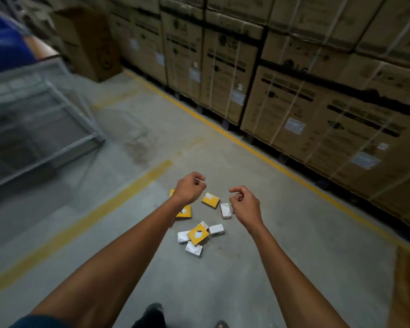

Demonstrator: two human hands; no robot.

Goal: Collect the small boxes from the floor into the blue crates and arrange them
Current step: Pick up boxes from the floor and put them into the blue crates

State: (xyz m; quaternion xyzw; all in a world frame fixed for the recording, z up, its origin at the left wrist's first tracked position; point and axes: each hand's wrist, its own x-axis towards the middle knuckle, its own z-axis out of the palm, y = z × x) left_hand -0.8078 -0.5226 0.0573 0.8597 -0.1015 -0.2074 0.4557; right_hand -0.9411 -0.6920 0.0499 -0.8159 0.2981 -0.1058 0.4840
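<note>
Far to my left a blue crate (3, 41) sits up on a grey metal rack (40, 119), though it looks blurry. That is where I think the boxes must go, so it is well apart from them for now.

My left hand (189, 189) hangs over the floor with its fingers loosely curled. It holds nothing. It is above the yellow boxes (184, 213), so I think it is ready to drop down and pick one up.

The small boxes lie in a messy bunch on the grey floor (246, 268) between my two arms. Some are yellow (198, 233) and some are white (216, 229). One yellow box leans on top of the white ones, so it should come off first.

My right hand (245, 204) hangs just beside a white box (225, 210). Its fingers are loosely curled too, and it grips nothing.

On my right stands a wall of big brown cartons (294, 91), behind a yellow line (258, 150).
</note>
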